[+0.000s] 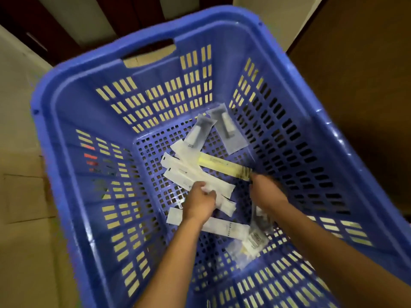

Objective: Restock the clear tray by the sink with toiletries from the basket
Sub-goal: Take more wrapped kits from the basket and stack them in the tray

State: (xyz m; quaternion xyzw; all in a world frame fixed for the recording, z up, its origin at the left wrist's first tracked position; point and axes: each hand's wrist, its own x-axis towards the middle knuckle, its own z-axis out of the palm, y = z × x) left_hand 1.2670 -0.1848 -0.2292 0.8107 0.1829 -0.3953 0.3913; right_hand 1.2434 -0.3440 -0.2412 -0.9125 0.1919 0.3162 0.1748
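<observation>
Toiletries: a loose heap of white sachets (184, 172) lies at the centre of the basket floor, fanned out and overlapping.
Yellow packet (222, 166): long and thin, lying across the heap towards 3 o'clock; its striped end is just beside the right hand.
Grey-clear packets: two at 12 o'clock on the floor, the left packet (200, 132) tilted to 1 o'clock and the right packet (230, 130) tilted to 11 o'clock, their upper ends close together.
Long white packet (224, 227): at 6 o'clock of the heap, partly under the left wrist.
Clear wrappers (255, 237): at 5 o'clock, bunched beneath the right forearm; contents too blurred to name.
Left hand (200, 201): down on the near edge of the heap, fingers curled round one white sachet.
Right hand (264, 192): at 3 o'clock of the heap, back uppermost, fingers bent down out of sight; motion blur hides whether it holds anything.
Basket (66, 90): blue plastic with slotted walls and a gridded floor, holding all the toiletries; a handle slot (149, 52) sits at 11 o'clock in the far wall.
Floor (22, 196): beige tiles at 9 o'clock of the basket.
Dark wood panels (133, 14): beyond the basket at 12 o'clock.
</observation>
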